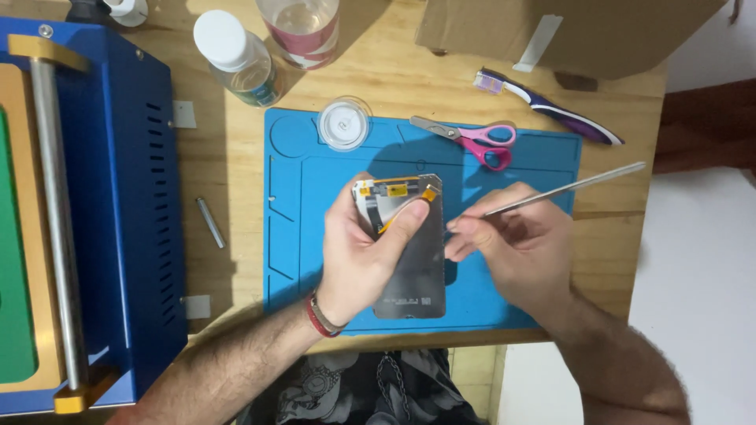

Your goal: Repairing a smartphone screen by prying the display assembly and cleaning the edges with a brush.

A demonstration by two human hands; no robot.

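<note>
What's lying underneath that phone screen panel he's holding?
Under the phone screen panel lies a blue work mat on the wooden table. The left hand grips the panel; whatever sits on the mat directly beneath is covered.

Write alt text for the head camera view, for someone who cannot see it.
Seen from above, a person's left hand grips a dark phone screen panel over a blue work mat, while the right hand holds a thin metal tool at its edge. Pink scissors, a toothbrush, bottles and a blue machine lie around on the wooden table.
</note>
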